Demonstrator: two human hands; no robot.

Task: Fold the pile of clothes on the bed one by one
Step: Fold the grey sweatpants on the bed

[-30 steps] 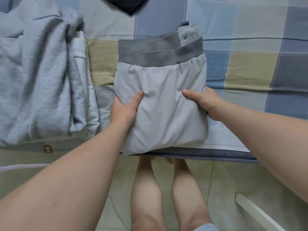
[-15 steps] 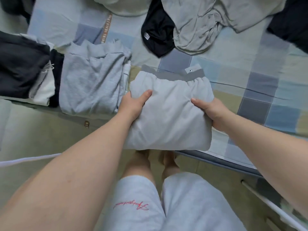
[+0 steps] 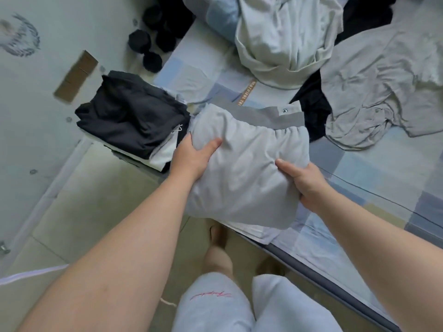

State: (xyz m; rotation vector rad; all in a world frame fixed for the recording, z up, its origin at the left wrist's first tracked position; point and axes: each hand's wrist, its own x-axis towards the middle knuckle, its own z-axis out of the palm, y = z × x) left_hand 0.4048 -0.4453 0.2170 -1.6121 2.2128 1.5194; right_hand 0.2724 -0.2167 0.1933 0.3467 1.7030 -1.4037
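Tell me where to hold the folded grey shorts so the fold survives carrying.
Grip the folded grey shorts at both side edges, one from each side, thumbs on top. The soft bundle would likely sag and unfold from one corner. The left hand and right hand hold it so.

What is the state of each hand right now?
Left hand: grips the folded light grey fabric shorts, left edge.
Right hand: grips the same shorts, right edge.
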